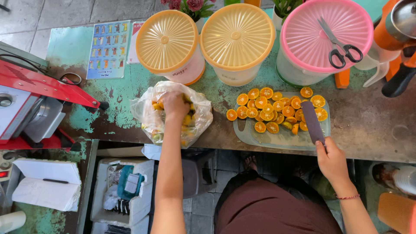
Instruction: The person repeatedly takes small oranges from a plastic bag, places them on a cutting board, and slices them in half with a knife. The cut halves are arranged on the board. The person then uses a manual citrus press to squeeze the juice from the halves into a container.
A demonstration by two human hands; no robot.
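My left hand (174, 105) reaches into a clear plastic bag (200, 113) of small yellow-green citrus fruits on the worn counter; what the fingers grip is hidden inside the bag. My right hand (332, 158) grips the handle of a knife (312, 121), its broad blade lying flat over the right part of a translucent cutting board (277, 138). Several halved orange citrus pieces (268, 108) cover the far half of the board, cut faces up.
Behind stand two tubs with yellow lids (167, 41) (237, 35) and a pink-lidded tub (327, 32) with scissors (340, 43) on it. A red machine (34, 99) sits left, an orange juicer (396, 39) right. Stool and boxes lie below the counter edge.
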